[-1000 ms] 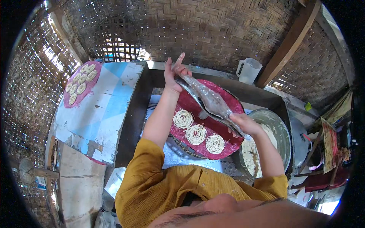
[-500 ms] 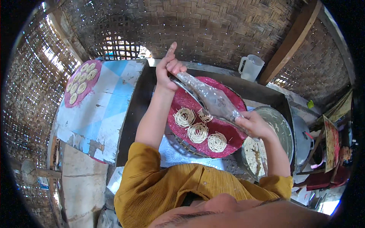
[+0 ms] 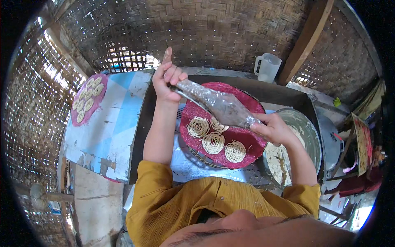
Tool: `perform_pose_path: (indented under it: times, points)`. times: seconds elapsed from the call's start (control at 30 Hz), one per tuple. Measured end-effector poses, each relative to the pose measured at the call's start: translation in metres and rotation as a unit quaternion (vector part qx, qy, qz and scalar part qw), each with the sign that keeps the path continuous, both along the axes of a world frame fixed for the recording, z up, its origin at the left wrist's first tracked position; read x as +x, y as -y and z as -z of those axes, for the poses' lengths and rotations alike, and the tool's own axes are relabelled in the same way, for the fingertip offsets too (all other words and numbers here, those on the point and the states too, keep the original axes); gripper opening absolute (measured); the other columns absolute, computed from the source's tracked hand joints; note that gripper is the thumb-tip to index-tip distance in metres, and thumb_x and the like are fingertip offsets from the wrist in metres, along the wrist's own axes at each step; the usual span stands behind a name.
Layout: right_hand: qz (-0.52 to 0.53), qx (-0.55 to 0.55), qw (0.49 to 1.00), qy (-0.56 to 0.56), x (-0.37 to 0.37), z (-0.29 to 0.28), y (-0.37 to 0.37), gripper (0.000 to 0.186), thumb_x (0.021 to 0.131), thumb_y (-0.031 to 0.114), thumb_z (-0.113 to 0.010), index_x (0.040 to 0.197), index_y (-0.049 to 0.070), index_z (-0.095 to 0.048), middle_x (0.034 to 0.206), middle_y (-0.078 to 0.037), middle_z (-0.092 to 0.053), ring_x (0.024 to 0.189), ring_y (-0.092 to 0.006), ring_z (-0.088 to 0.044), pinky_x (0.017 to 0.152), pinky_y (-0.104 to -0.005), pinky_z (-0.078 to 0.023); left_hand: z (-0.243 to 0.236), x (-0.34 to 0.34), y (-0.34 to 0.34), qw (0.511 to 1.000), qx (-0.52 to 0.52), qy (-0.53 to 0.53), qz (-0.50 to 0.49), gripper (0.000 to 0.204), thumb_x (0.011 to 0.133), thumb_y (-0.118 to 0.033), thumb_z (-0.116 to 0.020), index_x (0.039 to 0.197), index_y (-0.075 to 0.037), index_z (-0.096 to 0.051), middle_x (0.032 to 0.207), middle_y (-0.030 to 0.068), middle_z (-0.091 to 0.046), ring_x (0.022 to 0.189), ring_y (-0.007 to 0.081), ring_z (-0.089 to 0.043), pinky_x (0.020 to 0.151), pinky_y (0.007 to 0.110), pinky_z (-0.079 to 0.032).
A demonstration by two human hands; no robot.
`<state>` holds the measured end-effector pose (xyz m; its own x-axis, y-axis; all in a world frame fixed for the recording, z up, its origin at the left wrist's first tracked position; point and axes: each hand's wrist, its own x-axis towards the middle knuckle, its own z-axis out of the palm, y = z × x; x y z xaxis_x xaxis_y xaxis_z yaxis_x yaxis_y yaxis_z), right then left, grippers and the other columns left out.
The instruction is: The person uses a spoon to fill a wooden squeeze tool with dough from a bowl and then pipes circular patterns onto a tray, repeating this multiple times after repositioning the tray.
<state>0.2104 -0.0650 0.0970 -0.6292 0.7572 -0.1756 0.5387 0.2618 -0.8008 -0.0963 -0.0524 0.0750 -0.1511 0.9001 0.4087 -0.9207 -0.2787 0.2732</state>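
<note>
Both hands, left hand [image 3: 166, 80] and right hand [image 3: 273, 129], clench the dough-filled piping bag [image 3: 220, 105] over the red tray [image 3: 242, 142]: four noodle coils [image 3: 213, 142] piped, most of the tray bare.

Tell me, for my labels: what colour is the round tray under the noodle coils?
Dark pink-red round tray, clearest in the head view.

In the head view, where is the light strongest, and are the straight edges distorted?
Head view: daylight burns through the woven wall at upper left; the wooden post and blue board bend toward the rim; corners are black; the red tray is evenly lit and sharp.
</note>
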Motion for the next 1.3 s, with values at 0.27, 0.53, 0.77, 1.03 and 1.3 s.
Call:
perform_pose_path:
  times: [0.27, 0.53, 0.77, 1.03, 1.3]
  points:
    - [0.037, -0.047, 0.998, 0.022, 0.033, 0.015, 0.009, 0.044, 0.074, 0.032, -0.061, 0.107, 0.003, -0.056, 0.061, -0.004, -0.055, 0.051, -0.0082, -0.047, 0.049, -0.0247, -0.041, 0.030, 0.033, -0.005, 0.997, -0.057, 0.018, 0.051, 0.032, 0.078, -0.011, -0.041, 0.108, -0.012, -0.053, 0.041, -0.0070, -0.023, 0.038, 0.0074, -0.029, 0.051, 0.026, -0.036]
    - [0.057, -0.042, 0.995, -0.072, 0.044, 0.033, 0.006, 0.044, 0.073, 0.033, -0.061, 0.101, 0.000, -0.055, 0.070, -0.007, -0.057, 0.062, -0.0114, -0.052, 0.058, -0.0267, -0.043, 0.084, 0.087, -0.042, 0.882, -0.228, -0.333, 0.245, 0.052, 0.087, -0.044, -0.028, 0.113, -0.004, -0.050, 0.107, 0.0133, -0.055, 0.101, 0.0248, -0.049, 0.091, 0.040, -0.037]
    - [0.067, -0.008, 0.996, -0.054, 0.046, 0.041, -0.001, 0.045, 0.073, 0.035, -0.060, 0.101, 0.001, -0.055, 0.075, -0.008, -0.060, 0.067, -0.0132, -0.055, 0.061, -0.0280, -0.044, 0.121, 0.109, -0.038, 0.788, -0.224, -0.537, 0.201, 0.053, 0.088, -0.045, -0.025, 0.115, -0.005, -0.048, 0.109, 0.0117, -0.055, 0.102, 0.0248, -0.050, 0.093, 0.036, -0.034]
    - [0.134, 0.019, 0.988, -0.078, 0.051, 0.055, -0.009, 0.042, 0.076, 0.030, -0.059, 0.102, -0.002, -0.054, 0.078, -0.009, -0.061, 0.070, -0.0132, -0.055, 0.062, -0.0285, -0.044, 0.128, 0.087, -0.040, 0.605, -0.060, -0.794, -0.006, 0.051, 0.084, -0.050, -0.027, 0.110, -0.017, -0.056, 0.120, 0.0119, -0.046, 0.117, 0.0305, -0.032, 0.097, 0.040, -0.021]
    - [0.152, 0.014, 0.984, -0.091, 0.053, 0.048, -0.006, 0.038, 0.078, 0.027, -0.056, 0.101, -0.002, -0.054, 0.078, -0.005, -0.057, 0.068, -0.0094, -0.050, 0.062, -0.0242, -0.041, 0.102, 0.067, 0.004, 0.346, 0.087, -0.918, -0.173, 0.042, 0.083, -0.045, -0.036, 0.108, -0.019, -0.057, 0.135, 0.0071, -0.025, 0.116, 0.0368, -0.027, 0.092, 0.048, -0.022]
